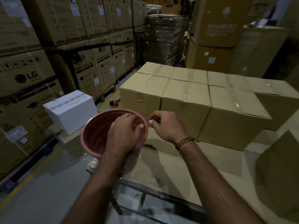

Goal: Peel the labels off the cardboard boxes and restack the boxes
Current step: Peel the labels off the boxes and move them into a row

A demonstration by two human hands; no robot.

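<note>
Warehouse aisles of tall printed cartons close in at nine through twelve o'clock, dim and slightly blurred. At the centre, plain boxes [186,96] stand taped and packed side by side in two rows on a cardboard-covered surface [186,167]; their visible faces show no label I can make out. A white box [71,110] sits at ten o'clock. At the surface's near-left corner stands a pink tub [100,135].

The left hand [126,133] reaches over the tub's rim, fingers curled loosely, thumb out; whether it holds anything I cannot tell. The right hand [163,125], at one o'clock from the tub, is pinched narrow, thumb to fingertips, apparently on a thin scrap, too small to identify; likely a peeled bit of label being dropped into the tub.

To do this well, bring the pinch fully over the tub's mouth before letting go, and use the left fingers to strip any sticky scrap free so it falls inside instead of clinging.
</note>
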